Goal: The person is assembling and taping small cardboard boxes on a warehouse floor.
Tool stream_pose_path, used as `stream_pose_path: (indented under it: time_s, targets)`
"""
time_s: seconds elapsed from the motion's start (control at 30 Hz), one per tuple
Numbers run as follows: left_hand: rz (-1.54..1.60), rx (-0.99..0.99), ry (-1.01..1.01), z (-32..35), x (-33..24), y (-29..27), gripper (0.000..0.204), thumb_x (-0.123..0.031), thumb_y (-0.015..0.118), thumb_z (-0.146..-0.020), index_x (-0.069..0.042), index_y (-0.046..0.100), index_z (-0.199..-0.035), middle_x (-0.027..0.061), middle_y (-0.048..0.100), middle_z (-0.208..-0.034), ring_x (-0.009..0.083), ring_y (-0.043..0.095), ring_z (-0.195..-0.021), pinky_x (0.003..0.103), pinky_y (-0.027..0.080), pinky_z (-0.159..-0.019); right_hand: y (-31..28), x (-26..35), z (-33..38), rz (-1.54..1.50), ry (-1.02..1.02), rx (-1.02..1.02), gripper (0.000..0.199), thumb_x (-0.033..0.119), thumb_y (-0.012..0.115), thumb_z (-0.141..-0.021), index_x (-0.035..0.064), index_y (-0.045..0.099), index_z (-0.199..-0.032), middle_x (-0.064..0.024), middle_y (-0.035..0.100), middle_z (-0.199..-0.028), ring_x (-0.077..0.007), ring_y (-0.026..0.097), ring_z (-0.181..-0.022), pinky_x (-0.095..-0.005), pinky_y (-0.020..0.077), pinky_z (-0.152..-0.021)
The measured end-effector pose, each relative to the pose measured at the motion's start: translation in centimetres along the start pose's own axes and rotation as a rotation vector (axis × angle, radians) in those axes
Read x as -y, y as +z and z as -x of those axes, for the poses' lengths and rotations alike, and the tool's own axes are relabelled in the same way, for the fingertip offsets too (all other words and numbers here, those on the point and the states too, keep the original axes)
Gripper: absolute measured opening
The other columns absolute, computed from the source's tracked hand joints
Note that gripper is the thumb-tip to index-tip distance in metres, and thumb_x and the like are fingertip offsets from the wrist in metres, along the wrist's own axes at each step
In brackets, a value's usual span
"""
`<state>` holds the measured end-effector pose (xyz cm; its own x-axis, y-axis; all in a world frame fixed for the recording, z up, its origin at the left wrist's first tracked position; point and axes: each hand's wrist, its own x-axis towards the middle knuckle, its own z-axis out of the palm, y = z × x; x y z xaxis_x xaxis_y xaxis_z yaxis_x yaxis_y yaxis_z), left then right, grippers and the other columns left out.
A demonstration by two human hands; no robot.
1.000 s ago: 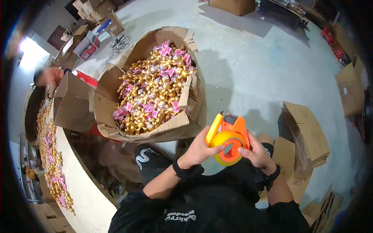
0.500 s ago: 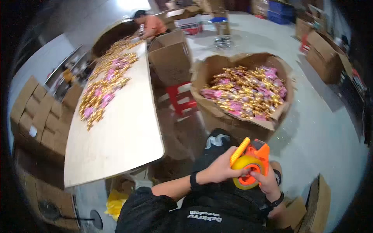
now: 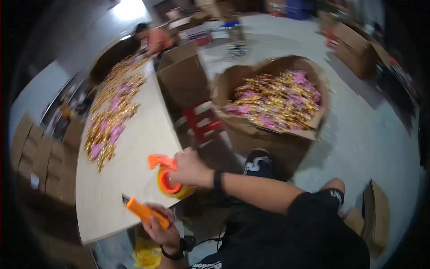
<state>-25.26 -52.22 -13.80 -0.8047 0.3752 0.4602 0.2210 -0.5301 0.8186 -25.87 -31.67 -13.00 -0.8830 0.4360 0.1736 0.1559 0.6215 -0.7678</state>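
Note:
My left hand point(image 3: 162, 231) is closed around an orange utility knife point(image 3: 142, 211), whose dark tip points up and left over the near corner of the pale table point(image 3: 134, 157). Just beyond it, my right hand point(image 3: 190, 168) grips an orange tape dispenser point(image 3: 162, 160) loaded with a roll of yellow tape point(image 3: 183, 193). The dispenser is over the table's right edge; whether it touches the top I cannot tell. Motion blurs both hands a little.
Gold and pink wrapped pieces point(image 3: 117, 101) lie heaped along the table. A large open carton point(image 3: 268, 139) at right holds many more. Beside the table stand a red stool point(image 3: 201, 121) and another carton point(image 3: 183, 76). A person point(image 3: 159, 40) works at the far end.
Both hands have moved left from above my lap to the table's near corner. The knife and the tape dispenser, earlier held close together, are now apart, one in each hand.

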Motion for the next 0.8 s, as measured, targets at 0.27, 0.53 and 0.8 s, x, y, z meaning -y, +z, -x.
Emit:
stream_pose_path:
  time_s: [0.27, 0.53, 0.8]
  targets:
    - [-0.107, 0.622, -0.506, 2.2, 9.6, 1.4, 0.051, -0.009, 0.058, -0.095, -0.006, 0.037, -0.141, 0.0095, 0.055, -0.121, 0.0211, 0.054, -0.102, 0.031, 0.046, -0.086, 0.0, -10.5, 9.0, -0.601, -0.066, -0.204, 0.054, 0.046, 0.055, -0.094, -0.0006, 0.055, -0.12, -0.0216, 0.055, -0.11, -0.0316, 0.054, -0.103, -0.0398, 0.0438, -0.09]
    - [-0.442, 1.363, -0.004, 6.6, 10.5, 15.2, 0.067, -0.009, 0.063, -0.093, 0.002, 0.024, -0.146, 0.0219, 0.039, -0.141, 0.0282, 0.045, -0.125, 0.038, 0.039, -0.103, -8.7, -8.2, 27.9, -0.641, 0.092, -0.678, 0.05, 0.037, 0.064, -0.092, -0.0013, 0.052, -0.122, -0.0143, 0.061, -0.104, -0.0204, 0.059, -0.093, -0.0302, 0.0464, -0.082]
    - [-0.306, 1.893, 0.049, 15.3, 8.3, 31.2, 0.071, -0.003, 0.062, -0.09, -0.006, 0.024, -0.149, 0.0208, 0.03, -0.148, 0.032, 0.038, -0.133, 0.041, 0.037, -0.104, -14.9, -20.4, 49.7, -1.081, 0.182, -1.665, 0.006, 0.01, 0.056, -0.091, 0.0049, 0.057, -0.088, -0.0006, 0.057, -0.072, -0.0128, 0.056, -0.06, -0.0286, 0.0473, -0.055]
